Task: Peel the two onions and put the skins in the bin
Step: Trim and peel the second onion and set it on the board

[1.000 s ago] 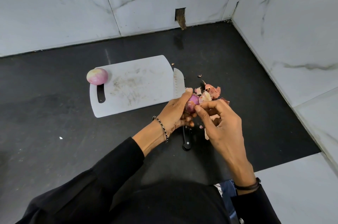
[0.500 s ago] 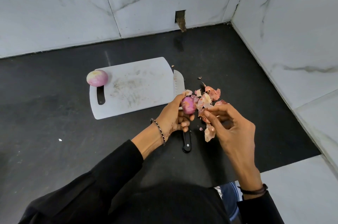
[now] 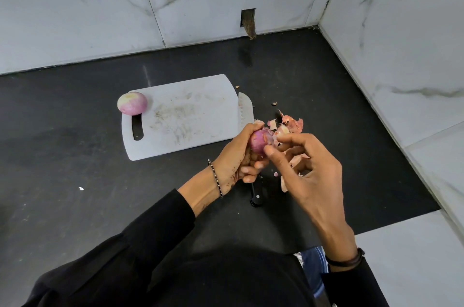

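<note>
My left hand (image 3: 238,156) grips a small purple onion (image 3: 261,141) above the black counter, just right of the cutting board. My right hand (image 3: 308,171) is beside it, thumb tip touching the onion's lower right side, the other fingers spread apart. A second onion (image 3: 132,103), pale and pink, rests on the top left corner of the white cutting board (image 3: 185,118). Loose pinkish skins (image 3: 288,126) lie in a pile on the counter behind and under my right hand. No bin is in view.
A knife lies along the board's right edge, blade (image 3: 244,111) pointing away and black handle (image 3: 256,193) showing below my left hand. White marble walls close off the back and right. The black counter (image 3: 62,168) ends in a white ledge at lower right.
My right hand let a strip of skin fall onto the counter and came back to the onion, thumb now against it. My left hand kept hold of the onion.
</note>
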Demonstrator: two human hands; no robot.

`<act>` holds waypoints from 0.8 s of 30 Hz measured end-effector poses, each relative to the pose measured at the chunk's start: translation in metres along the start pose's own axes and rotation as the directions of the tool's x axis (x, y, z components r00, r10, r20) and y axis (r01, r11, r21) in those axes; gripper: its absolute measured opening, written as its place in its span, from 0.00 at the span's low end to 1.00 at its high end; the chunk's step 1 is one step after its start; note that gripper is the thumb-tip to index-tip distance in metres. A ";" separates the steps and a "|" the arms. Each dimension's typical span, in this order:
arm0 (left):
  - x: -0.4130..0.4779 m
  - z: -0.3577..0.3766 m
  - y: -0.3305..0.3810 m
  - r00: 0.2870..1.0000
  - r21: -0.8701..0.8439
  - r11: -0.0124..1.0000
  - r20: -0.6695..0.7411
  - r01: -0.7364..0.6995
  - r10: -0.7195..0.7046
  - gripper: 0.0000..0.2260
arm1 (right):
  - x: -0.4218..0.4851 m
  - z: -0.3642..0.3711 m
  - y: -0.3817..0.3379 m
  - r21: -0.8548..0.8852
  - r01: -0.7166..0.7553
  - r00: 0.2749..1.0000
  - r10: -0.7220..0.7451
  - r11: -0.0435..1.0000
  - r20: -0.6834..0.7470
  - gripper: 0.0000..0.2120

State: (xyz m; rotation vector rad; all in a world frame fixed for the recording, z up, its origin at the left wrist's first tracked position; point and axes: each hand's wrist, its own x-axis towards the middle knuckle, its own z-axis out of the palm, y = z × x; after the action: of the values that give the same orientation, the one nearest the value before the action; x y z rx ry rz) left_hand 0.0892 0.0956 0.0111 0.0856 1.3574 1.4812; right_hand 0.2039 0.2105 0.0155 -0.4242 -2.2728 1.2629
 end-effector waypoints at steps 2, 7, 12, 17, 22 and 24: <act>-0.001 0.000 0.000 0.999 -0.012 1.000 -0.033 -0.012 0.011 0.25 | 0.000 0.004 -0.002 -0.012 0.055 0.998 -0.055 0.998 0.028 0.16; -0.005 0.005 0.002 0.994 -0.057 0.997 -0.098 -0.042 0.036 0.21 | 0.000 0.013 -0.008 -0.042 0.069 0.998 -0.069 0.997 0.001 0.21; -0.008 0.010 0.005 0.983 -0.012 0.997 -0.168 -0.074 0.071 0.22 | 0.000 0.016 -0.007 -0.021 0.049 0.999 -0.049 0.999 -0.007 0.18; -0.012 0.017 0.010 0.973 0.090 0.988 -0.187 -0.122 0.137 0.23 | -0.002 0.016 -0.010 0.043 -0.007 1.000 0.008 0.999 -0.012 0.17; -0.012 0.019 0.012 0.959 0.187 0.971 -0.211 -0.149 0.187 0.23 | -0.002 0.015 -0.013 0.056 -0.013 1.000 0.014 0.998 -0.017 0.14; -0.011 0.019 0.011 0.956 0.212 0.963 -0.206 -0.165 0.209 0.23 | -0.003 0.017 -0.013 0.066 0.003 1.000 -0.002 0.998 -0.006 0.10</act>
State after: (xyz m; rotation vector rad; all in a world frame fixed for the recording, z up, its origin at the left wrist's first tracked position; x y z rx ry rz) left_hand 0.0990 0.1029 0.0322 0.1784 1.7178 1.5481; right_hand 0.1968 0.1903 0.0177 -0.4007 -2.2190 1.3293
